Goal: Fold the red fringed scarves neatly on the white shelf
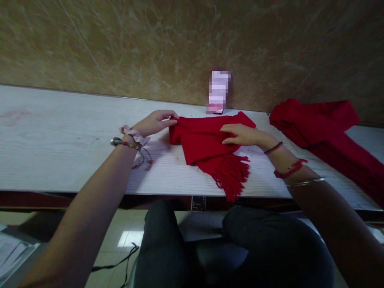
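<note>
A red fringed scarf (207, 140) lies folded over on the white table, its fringe pointing toward the near edge. At the scarf's upper left corner, my left hand (157, 122) is closed, pinching the cloth between thumb and fingers. My right hand (241, 135) rests on the right part of the scarf, its fingers stretched out over the fabric and the thumb apart from them. Bracelets circle both wrists.
A second red scarf (318, 124) lies bunched and trailing at the right of the white table (60, 144). A phone (218, 90) with a blurred lit screen leans on the brown marbled wall (144, 48). My legs are below the table's front edge.
</note>
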The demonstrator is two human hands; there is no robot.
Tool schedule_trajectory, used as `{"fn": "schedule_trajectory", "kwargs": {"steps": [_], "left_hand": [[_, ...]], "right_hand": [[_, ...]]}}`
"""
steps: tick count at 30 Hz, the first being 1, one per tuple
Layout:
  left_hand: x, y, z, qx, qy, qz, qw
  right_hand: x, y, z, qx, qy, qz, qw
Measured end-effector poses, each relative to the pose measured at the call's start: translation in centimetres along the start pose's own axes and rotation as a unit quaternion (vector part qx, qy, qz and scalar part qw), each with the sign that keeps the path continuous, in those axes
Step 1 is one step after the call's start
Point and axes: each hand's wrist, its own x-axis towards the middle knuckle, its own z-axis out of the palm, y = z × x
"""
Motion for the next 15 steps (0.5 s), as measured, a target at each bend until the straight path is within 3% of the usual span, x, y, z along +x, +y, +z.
{"fn": "schedule_trajectory", "kwargs": {"steps": [5,8,12,15], "left_hand": [[-0.9,-0.9,-1.5,-0.047,-0.007,-0.041,0.998],[-1.3,-1.9,-2.0,-0.085,0.023,-0.060,0.994],[-3.2,-4.6,-3.7,-0.133,0.073,-0.109,0.982],[-5.8,-7.2,-5.8,-0.094,0.034,-0.170,0.980]], "right_hand": [[-4.3,-0.8,-1.4,0.057,0.005,-0.014,0.998],[-5.8,-1.6,-1.8,0.057,0.002,-0.009,0.998],[-8.0,-0.9,-2.1,0.048,-0.004,0.024,0.999],[-9.9,0.8,-2.3,0.060,0.003,0.067,0.996]]}}
